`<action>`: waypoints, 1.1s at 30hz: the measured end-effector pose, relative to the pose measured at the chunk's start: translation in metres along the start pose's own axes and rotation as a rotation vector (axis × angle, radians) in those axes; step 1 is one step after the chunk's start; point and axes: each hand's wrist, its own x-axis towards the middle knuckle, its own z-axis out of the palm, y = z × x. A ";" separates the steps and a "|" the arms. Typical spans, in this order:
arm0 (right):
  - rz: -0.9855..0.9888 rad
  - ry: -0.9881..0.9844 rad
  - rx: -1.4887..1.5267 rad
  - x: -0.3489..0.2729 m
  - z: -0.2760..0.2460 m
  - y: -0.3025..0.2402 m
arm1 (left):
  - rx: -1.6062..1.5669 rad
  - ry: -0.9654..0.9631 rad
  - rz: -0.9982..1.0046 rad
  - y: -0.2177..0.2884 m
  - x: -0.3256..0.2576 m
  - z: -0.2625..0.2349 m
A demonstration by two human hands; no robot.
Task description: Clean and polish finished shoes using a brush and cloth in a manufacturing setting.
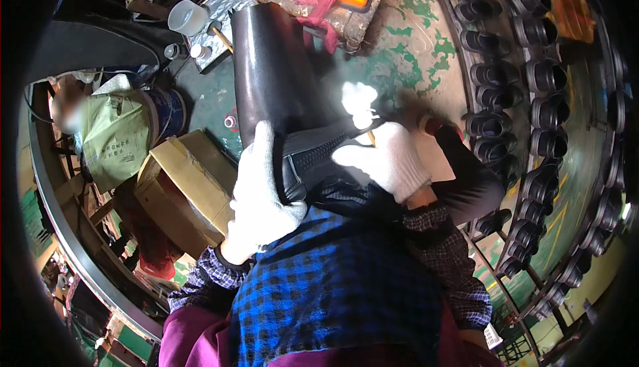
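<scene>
Lying between left fingers (265, 144) and right fingers (351, 157) — a black shoe (316, 157).

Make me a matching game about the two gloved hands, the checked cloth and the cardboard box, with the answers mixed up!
Things:
1. left hand
2. right hand
3. checked cloth
4. cardboard box

Clues:
A. brown, at the left of the picture
B. holding a thin stick with a white top
C. blue and black, over the lap
D. holding a black shoe at its left side

Right pairs: 1-D, 2-B, 3-C, 4-A
</scene>
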 end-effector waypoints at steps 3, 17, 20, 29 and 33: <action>-0.239 0.076 -0.159 0.007 0.037 -0.001 | -0.062 0.042 -0.001 0.004 0.004 0.000; 0.123 0.536 0.719 -0.021 -0.057 0.005 | -1.586 -0.259 -0.897 -0.019 0.018 -0.008; 0.239 0.370 0.628 -0.014 -0.038 0.002 | -1.537 -0.496 -0.984 -0.036 0.016 -0.009; -0.136 0.040 0.143 -0.007 0.006 -0.002 | -1.548 -0.481 -1.119 -0.027 0.021 -0.005; -0.176 0.155 -0.508 0.004 0.042 0.003 | -1.586 -0.531 -1.088 -0.056 0.009 0.000</action>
